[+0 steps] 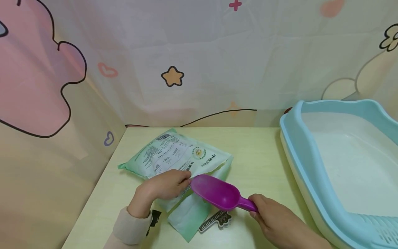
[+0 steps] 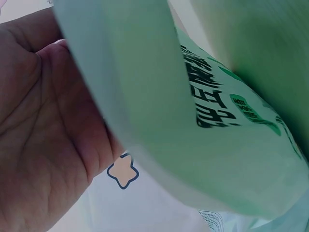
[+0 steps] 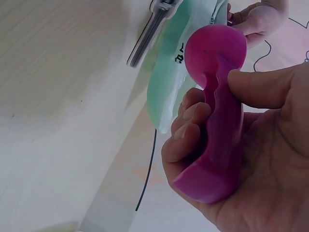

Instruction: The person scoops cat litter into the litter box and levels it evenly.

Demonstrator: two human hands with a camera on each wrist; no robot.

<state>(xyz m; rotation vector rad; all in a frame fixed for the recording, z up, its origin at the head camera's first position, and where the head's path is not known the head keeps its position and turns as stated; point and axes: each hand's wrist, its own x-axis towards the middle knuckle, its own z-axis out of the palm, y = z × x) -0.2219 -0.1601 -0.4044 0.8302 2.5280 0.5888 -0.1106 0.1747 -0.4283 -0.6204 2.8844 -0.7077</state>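
A green and white printed plastic bag (image 1: 174,152) lies on its side at the left of the table, its mouth toward the near right. My left hand (image 1: 166,185) pinches the upper edge of that mouth; in the left wrist view the bag's film (image 2: 140,121) covers the fingertips. A purple scoop (image 1: 214,192) is held by its handle in my right hand (image 1: 276,218), fingers wrapped around it in the right wrist view. Its bowl points left, at the bag's mouth and close to my left fingers. Nothing shows inside the bowl. The bag's inside is hidden.
A large light blue and white litter box (image 1: 296,162) stands on the right side of the table. A small grey and black toothed item (image 1: 216,220) lies near the bag's lower flap. A patterned cloth (image 1: 199,69) hangs behind and at the left.
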